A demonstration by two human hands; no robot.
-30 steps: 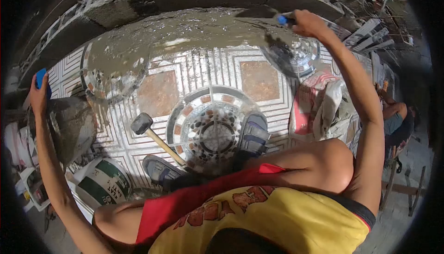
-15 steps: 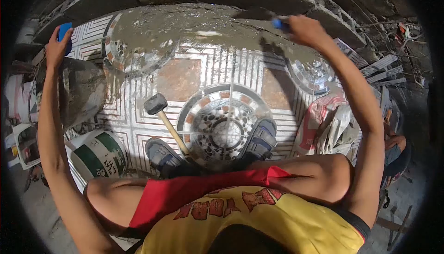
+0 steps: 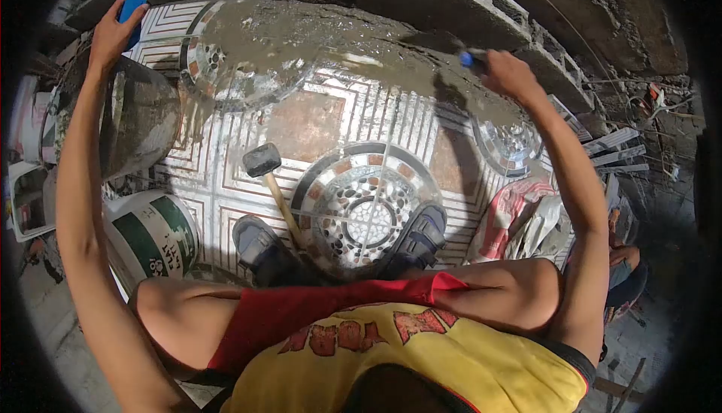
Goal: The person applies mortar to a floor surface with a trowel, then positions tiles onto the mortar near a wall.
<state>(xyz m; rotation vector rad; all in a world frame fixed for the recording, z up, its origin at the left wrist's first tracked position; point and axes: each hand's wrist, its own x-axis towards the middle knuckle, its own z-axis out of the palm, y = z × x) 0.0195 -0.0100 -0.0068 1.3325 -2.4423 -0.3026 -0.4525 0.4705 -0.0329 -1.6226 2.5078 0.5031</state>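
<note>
My right hand (image 3: 511, 76) is closed on a trowel, its blue handle end (image 3: 466, 59) showing. The dark trowel blade (image 3: 432, 41) lies low over wet grey mortar (image 3: 263, 33) spread along the foot of the block wall. At the far left, my left hand (image 3: 113, 35) grips a blue block-like object (image 3: 134, 10) beside the wall, at the edge of the patterned tiles (image 3: 307, 123). A rubber mallet (image 3: 262, 160) with a wooden handle rests on the tiles between my sandalled feet.
Hollow concrete blocks (image 3: 444, 10) curve along the far side. A dirty bucket (image 3: 143, 116) and a green-and-white pail (image 3: 154, 236) stand at left. Red-and-white sacks (image 3: 519, 217) lie at right, near tile strips (image 3: 613, 142). Another person's hand (image 3: 624, 253) shows at far right.
The whole view has tilted slightly clockwise. Both hands keep their grips, and the trowel stays over about the same part of the mortar.
</note>
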